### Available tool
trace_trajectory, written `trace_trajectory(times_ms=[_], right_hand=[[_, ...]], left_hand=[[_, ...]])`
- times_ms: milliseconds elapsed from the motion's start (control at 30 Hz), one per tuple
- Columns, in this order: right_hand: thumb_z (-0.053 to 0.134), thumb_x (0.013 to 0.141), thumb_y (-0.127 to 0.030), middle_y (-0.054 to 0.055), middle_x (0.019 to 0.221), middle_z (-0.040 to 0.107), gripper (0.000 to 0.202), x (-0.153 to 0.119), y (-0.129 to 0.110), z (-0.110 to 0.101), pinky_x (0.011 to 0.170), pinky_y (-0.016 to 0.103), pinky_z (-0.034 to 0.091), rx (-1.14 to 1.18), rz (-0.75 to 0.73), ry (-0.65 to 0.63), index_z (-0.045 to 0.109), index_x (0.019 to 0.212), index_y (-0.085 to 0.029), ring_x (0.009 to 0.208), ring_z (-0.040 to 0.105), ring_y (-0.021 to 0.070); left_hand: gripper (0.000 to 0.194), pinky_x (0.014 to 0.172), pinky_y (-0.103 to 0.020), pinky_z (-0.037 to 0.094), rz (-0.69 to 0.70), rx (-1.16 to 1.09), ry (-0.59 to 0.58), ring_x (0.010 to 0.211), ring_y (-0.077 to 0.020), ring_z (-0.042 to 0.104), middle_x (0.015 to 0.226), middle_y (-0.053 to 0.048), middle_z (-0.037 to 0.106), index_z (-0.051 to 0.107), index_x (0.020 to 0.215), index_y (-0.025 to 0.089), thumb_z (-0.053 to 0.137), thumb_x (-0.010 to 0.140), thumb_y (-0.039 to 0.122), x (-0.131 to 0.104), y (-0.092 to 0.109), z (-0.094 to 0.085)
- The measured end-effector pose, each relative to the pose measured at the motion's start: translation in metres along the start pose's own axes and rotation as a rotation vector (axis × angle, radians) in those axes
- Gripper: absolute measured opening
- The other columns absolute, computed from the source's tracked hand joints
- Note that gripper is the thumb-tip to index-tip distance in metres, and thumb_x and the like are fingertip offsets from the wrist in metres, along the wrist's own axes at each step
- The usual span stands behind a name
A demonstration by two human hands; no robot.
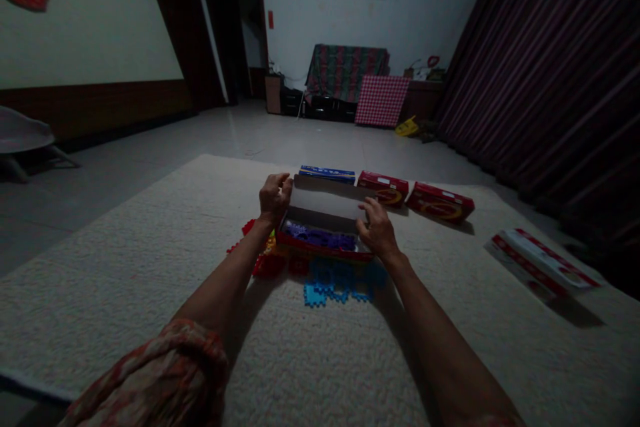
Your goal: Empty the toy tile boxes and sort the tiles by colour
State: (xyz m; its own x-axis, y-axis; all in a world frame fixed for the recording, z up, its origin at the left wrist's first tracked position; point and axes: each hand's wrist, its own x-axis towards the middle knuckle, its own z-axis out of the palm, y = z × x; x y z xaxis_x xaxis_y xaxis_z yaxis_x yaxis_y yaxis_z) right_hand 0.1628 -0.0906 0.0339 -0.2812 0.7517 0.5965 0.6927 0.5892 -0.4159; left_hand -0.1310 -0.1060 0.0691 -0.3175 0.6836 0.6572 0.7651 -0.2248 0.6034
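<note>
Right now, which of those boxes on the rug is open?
The red box between both hands, purple pieces inside; the other boxes lie closed.

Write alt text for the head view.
Both hands grip an open red box of purple pieces on a pale rug: left hand at its left end, right hand at its right. Blue pieces lie before it, closed boxes behind.

Left arm: stretched forward, patterned sleeve pushed up at the elbow.
Left hand (275, 197): fingers curled, knuckles up, gripping.
Right arm: bare, stretched forward, angled inward.
Right hand (377, 228): palm down, fingers spread and bent, level with the left.
</note>
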Motion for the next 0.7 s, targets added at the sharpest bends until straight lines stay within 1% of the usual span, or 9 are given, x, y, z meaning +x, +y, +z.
trace_trajectory(times_ms=[67, 133, 200, 300, 433, 533, 633, 700], right_hand=[[0.053, 0.084, -0.022, 0.017, 0.142, 0.055, 0.035, -0.002, 0.002, 0.002, 0.114, 0.054, 0.040, -0.013, 0.007, -0.046, 0.064, 0.117, -0.018, 0.134, 0.050, 0.0340], [0.054, 0.084, -0.021, 0.018, 0.140, 0.057, 0.034, -0.003, 0.002, 0.003, 0.112, 0.053, 0.042, -0.034, 0.011, -0.089, 0.065, 0.116, -0.018, 0.132, 0.052, 0.0343], [0.055, 0.084, -0.021, 0.017, 0.138, 0.060, 0.034, -0.003, 0.000, 0.001, 0.108, 0.052, 0.045, -0.071, 0.025, -0.129, 0.065, 0.117, -0.019, 0.129, 0.055, 0.0337], [0.054, 0.086, -0.020, 0.017, 0.133, 0.064, 0.036, -0.003, -0.009, -0.005, 0.103, 0.049, 0.045, -0.168, 0.076, -0.199, 0.064, 0.121, -0.018, 0.125, 0.058, 0.0324], [0.052, 0.089, -0.019, 0.016, 0.126, 0.069, 0.038, -0.003, -0.022, -0.016, 0.099, 0.043, 0.042, -0.359, 0.159, -0.305, 0.062, 0.125, -0.017, 0.119, 0.061, 0.0297], [0.052, 0.090, -0.019, 0.015, 0.121, 0.071, 0.032, -0.004, -0.029, -0.024, 0.095, 0.038, 0.040, -0.471, 0.170, -0.358, 0.066, 0.119, -0.017, 0.116, 0.062, 0.0276], [0.055, 0.089, -0.022, 0.015, 0.118, 0.071, 0.026, -0.005, -0.035, -0.033, 0.093, 0.037, 0.039, -0.556, 0.176, -0.428, 0.069, 0.110, -0.016, 0.116, 0.060, 0.0278], [0.056, 0.089, -0.025, 0.015, 0.118, 0.071, 0.026, -0.005, -0.040, -0.039, 0.093, 0.038, 0.038, -0.603, 0.199, -0.479, 0.070, 0.109, -0.016, 0.117, 0.059, 0.0288]], left_hand=[[0.026, 0.097, -0.036, 0.050, 0.111, 0.039, -0.105, 0.107, -0.0234, 0.063, 0.110, -0.011, 0.070, 0.071, 0.105, 0.019, 0.049, 0.092, 0.025, -0.005, 0.001, -0.002], [0.024, 0.099, -0.036, 0.051, 0.180, 0.086, -0.235, 0.108, -0.0233, 0.064, 0.110, -0.010, 0.071, 0.072, 0.102, 0.020, 0.053, 0.087, 0.019, -0.007, -0.001, -0.001], [0.027, 0.099, -0.037, 0.051, 0.192, 0.161, -0.338, 0.107, -0.0234, 0.065, 0.110, -0.010, 0.071, 0.074, 0.103, 0.020, 0.055, 0.084, 0.016, -0.006, -0.004, 0.000], [0.030, 0.099, -0.036, 0.052, 0.177, 0.286, -0.442, 0.104, -0.0224, 0.066, 0.113, -0.008, 0.072, 0.075, 0.105, 0.021, 0.056, 0.084, 0.014, -0.003, -0.011, 0.000], [0.029, 0.096, -0.033, 0.054, 0.174, 0.415, -0.530, 0.103, -0.0221, 0.067, 0.116, -0.009, 0.073, 0.077, 0.109, 0.019, 0.058, 0.086, 0.018, -0.005, -0.016, -0.006], [0.027, 0.097, -0.033, 0.053, 0.184, 0.470, -0.586, 0.102, -0.0219, 0.067, 0.113, -0.010, 0.074, 0.078, 0.105, 0.019, 0.058, 0.087, 0.018, -0.009, -0.016, -0.011], [0.027, 0.097, -0.032, 0.052, 0.170, 0.496, -0.582, 0.105, -0.0221, 0.066, 0.113, -0.010, 0.073, 0.079, 0.104, 0.020, 0.057, 0.089, 0.019, -0.014, -0.014, -0.015], [0.028, 0.094, -0.031, 0.053, 0.135, 0.530, -0.565, 0.108, -0.0236, 0.065, 0.113, -0.011, 0.071, 0.079, 0.107, 0.022, 0.056, 0.091, 0.022, -0.016, -0.012, -0.017]])
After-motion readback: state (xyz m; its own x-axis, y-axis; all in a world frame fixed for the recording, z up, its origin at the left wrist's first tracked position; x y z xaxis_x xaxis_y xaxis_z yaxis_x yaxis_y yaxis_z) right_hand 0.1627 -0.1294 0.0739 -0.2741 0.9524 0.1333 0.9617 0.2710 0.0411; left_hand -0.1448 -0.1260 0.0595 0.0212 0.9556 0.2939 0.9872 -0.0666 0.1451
